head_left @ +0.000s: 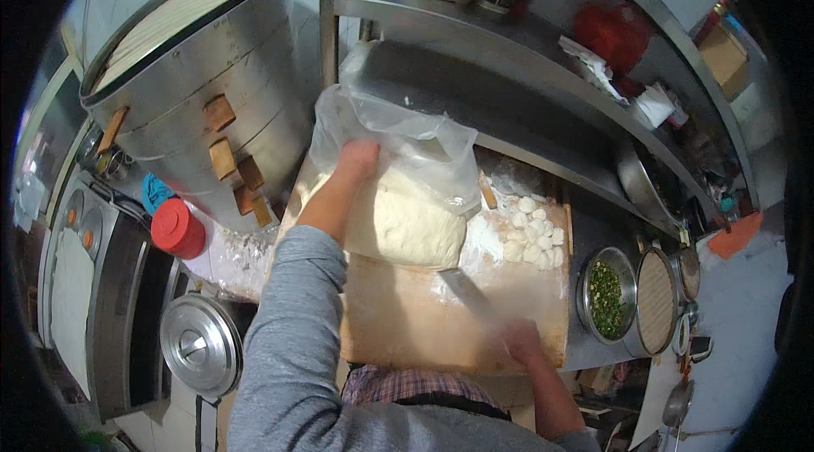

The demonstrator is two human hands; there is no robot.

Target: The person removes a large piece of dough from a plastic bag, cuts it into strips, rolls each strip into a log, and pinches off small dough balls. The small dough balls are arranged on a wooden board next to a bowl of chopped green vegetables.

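Note:
A large slab of pale dough [407, 223] lies on a wooden board [407, 312], its far side partly under a clear plastic sheet [420, 147]. My left hand [361, 158] is closed on the sheet's near edge, over the dough. My right hand [521, 339], blurred, grips a flat metal blade [467, 292], perhaps a knife or scraper, whose far end is by the dough's near right corner; its handle is hidden in the fist. Small floured dough pieces [534, 236] sit together at the board's right, beside scattered flour [486, 239].
A tall stacked metal steamer [222, 96] and a red lidded container [178, 229] stand left, above a lidded steel pot [198, 344]. A steel bowl of chopped greens [607, 299] and a steamer tray [656, 299] are at right. A metal shelf [509, 38] overhangs the board's far side.

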